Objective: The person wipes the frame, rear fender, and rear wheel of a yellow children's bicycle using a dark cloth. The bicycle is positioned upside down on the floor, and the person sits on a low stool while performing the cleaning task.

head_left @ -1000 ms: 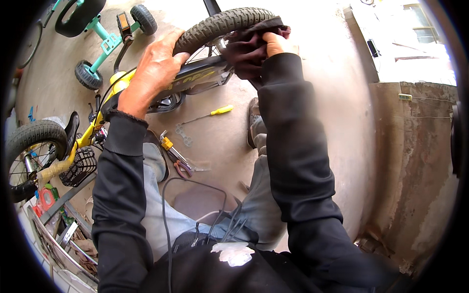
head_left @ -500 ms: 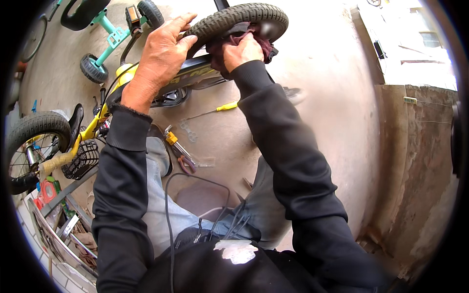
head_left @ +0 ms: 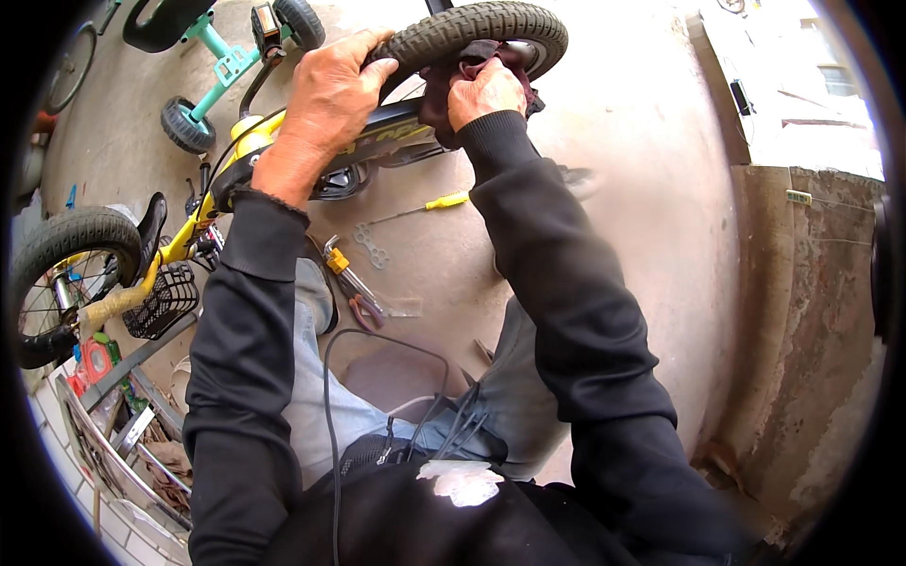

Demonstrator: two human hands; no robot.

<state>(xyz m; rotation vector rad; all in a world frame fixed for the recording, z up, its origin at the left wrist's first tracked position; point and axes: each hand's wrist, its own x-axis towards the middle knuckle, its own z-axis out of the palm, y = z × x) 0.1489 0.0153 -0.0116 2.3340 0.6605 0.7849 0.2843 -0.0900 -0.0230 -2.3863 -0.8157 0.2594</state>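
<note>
Right hand: we are closing our right hand (head_left: 489,94) on the cloth, fingers curled into its folds, at the top centre of the frame.
Cloth: we are holding the dark maroon cloth (head_left: 439,108) bunched up under the curve of the tyre, where it is hiding part of the wheel's inside.
Left hand: we are resting our left hand (head_left: 330,94) on the tyre's left end, half-curled, thumb and fingers touching the rubber; how firmly it is gripping, we cannot tell.
Tyre: we are seeing the knobbly black tyre (head_left: 462,28) arching across the top centre.
Bicycle: below the tyre a black chain guard (head_left: 396,127) is running slantwise, and a yellow frame (head_left: 226,174) is stretching toward the left edge.
Floor tools: near the centre, a yellow-handled screwdriver (head_left: 446,201) is lying beside a flat grey wrench (head_left: 370,247); lower, a yellow hex key holder (head_left: 337,260) is lying just beside the pliers (head_left: 366,309).
Upper left: a teal axle (head_left: 222,90) is carrying two small black wheels.
Left edge: another wheel (head_left: 71,231) is standing near a black basket (head_left: 165,300).
Right edge: a stained wall (head_left: 802,330) is bordering the floor (head_left: 642,208).
</note>
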